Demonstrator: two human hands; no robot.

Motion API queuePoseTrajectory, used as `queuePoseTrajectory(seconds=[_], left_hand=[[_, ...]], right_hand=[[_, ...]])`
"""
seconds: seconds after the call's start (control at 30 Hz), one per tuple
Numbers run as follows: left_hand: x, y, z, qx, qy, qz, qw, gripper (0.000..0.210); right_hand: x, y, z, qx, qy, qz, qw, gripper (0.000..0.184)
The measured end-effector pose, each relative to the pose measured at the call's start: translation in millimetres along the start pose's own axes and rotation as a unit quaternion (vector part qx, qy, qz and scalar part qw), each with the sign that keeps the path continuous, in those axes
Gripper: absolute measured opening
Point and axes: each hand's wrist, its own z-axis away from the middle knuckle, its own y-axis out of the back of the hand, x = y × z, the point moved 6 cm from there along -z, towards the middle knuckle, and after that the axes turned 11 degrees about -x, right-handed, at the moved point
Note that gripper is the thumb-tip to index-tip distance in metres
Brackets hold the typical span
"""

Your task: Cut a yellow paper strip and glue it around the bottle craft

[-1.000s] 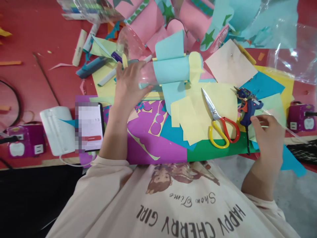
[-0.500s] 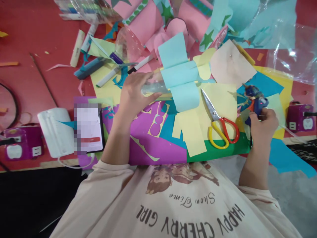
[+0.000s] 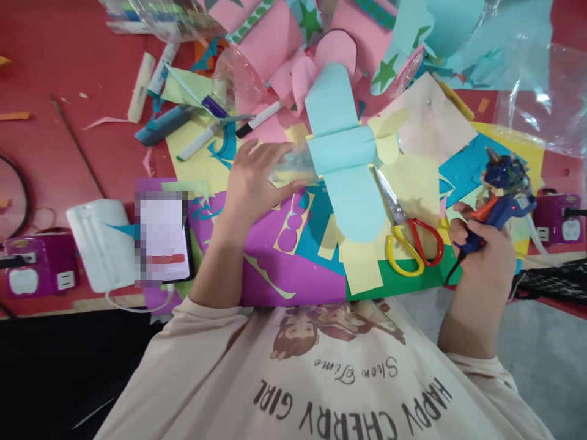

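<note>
On the paper-strewn red counter (image 3: 55, 146), the right hand (image 3: 483, 256) has lifted the glue gun (image 3: 502, 192), gripping it; the left hand (image 3: 257, 183) still clasps the paper-wrapped bottle (image 3: 298, 164).

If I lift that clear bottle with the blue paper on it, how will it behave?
The bottle looks empty and thin-walled, so probably light and easy to dent. Lying on its side, it may roll once the left hand lets go. The blue paper flaps look floppy.

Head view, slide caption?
Left hand grips clear plastic bottle wrapped in light-blue paper; right hand holds blue glue gun.
</note>
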Motion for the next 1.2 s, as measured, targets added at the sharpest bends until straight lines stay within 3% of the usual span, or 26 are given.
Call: queuePoseTrajectory(seconds=[0.1, 0.27, 0.37, 0.83, 1.07, 1.2], left_hand=[[5, 0.7, 3, 0.007, -0.007, -0.042, 0.999, 0.053], [9, 4.3, 6, 0.010, -0.011, -0.055, 0.998, 0.056], [8, 3.7, 7, -0.009, 0.006, -0.032, 0.999, 0.056], [1, -2.7, 6, -0.030, 0.027, -0.035, 0.999, 0.057], [2, -0.8, 6, 0.012, -0.011, -0.062, 0.998, 0.062], [2, -1.7, 6, -0.019, 0.019, -0.055, 0.998, 0.057]], right_hand=[[-7, -24, 10, -0.021, 0.010, -0.001, 1.000, 0.021], [-4, -67, 11, -0.161, -0.009, -0.046, 0.986, 0.010], [-1, -86, 6, -0.200, -0.017, -0.057, 0.978, 0.011], [1, -120, -6, -0.198, -0.046, 0.060, 0.977, 0.023], [3, -128, -7, -0.201, -0.041, 0.083, 0.975, 0.026], [5, -130, -8, -0.207, -0.042, 0.105, 0.972, 0.029]])
